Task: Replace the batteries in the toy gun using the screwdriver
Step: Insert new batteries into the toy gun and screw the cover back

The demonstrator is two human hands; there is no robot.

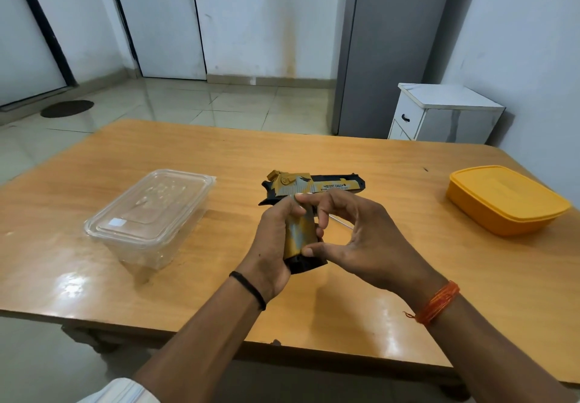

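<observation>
My left hand (272, 245) wraps the gun (309, 211) by its grip above the table (392, 293), right hand (354, 239) pinching the same grip, so I'd steady it and ease the cover off gently

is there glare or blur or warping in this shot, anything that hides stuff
Head view: ceiling light glares in patches on the glossy orange wooden table; wide-angle bending curves its edges and the walls; the yellow lidded plastic box smears slightly near the right edge; the clear lidded plastic container shows reflections; the gold-and-black toy gun stays sharp.
</observation>
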